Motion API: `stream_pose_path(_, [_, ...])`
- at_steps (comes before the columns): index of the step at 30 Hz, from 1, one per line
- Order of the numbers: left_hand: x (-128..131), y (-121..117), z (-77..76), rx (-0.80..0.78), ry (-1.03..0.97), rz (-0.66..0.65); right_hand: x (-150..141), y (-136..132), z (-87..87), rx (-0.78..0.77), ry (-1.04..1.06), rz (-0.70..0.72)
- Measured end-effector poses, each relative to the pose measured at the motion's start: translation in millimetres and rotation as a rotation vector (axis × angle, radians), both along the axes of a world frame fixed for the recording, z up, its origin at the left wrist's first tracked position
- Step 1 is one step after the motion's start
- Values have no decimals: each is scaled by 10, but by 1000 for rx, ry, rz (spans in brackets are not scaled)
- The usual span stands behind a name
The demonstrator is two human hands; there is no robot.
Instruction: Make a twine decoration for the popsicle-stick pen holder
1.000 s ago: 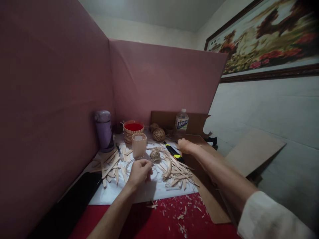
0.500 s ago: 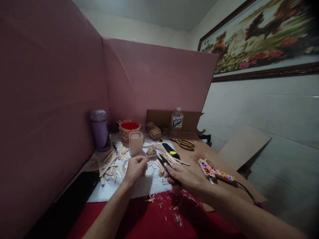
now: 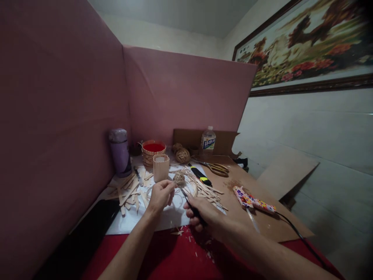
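Observation:
My left hand (image 3: 161,194) is closed in a pinch on the end of some thin brown twine, just in front of a small ball of twine (image 3: 179,179). Dark scissors (image 3: 184,194) sit in my right hand (image 3: 201,212), its fingers wrapped round the handles. Their blades are together, tips close to my left fingertips; whether they touch the twine I cannot tell. Behind my left hand stands a small cup of upright wooden sticks (image 3: 161,169). A larger stick-sided pot with a red inside (image 3: 154,148) is behind that.
Loose wooden sticks (image 3: 128,194) lie left on white paper. A yellow-black utility knife (image 3: 201,175), gold-handled scissors (image 3: 218,168) and a patterned glue gun (image 3: 253,200) lie to the right. A purple flask (image 3: 120,153) and a plastic bottle (image 3: 208,140) stand farther back.
The scissors' blades have gone from spread to together, and their tips have come left and up to my left fingertips. My left hand keeps its pinch. The view has shifted slightly.

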State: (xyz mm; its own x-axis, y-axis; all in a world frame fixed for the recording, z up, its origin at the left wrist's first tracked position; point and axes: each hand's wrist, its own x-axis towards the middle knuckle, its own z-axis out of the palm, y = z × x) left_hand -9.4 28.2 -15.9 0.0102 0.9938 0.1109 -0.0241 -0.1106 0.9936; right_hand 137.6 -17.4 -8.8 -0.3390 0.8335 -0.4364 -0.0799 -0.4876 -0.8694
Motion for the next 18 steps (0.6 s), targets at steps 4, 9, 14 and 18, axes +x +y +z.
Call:
stream_pose_path(4, [22,-40,37,-6,-61,-60,-29,33,-1,63,56,-32])
stream_pose_path(9, [42,-74,61,-43,-72,-132,-58,110,-3,92,76,-17])
stream_pose_path(14, [31,-62,48,-73,-87,-156,-59,130,24,61,134,27])
stream_pose_path(18, [26,-52,47,-92,-99,-150,-48,104,56,52,162,28])
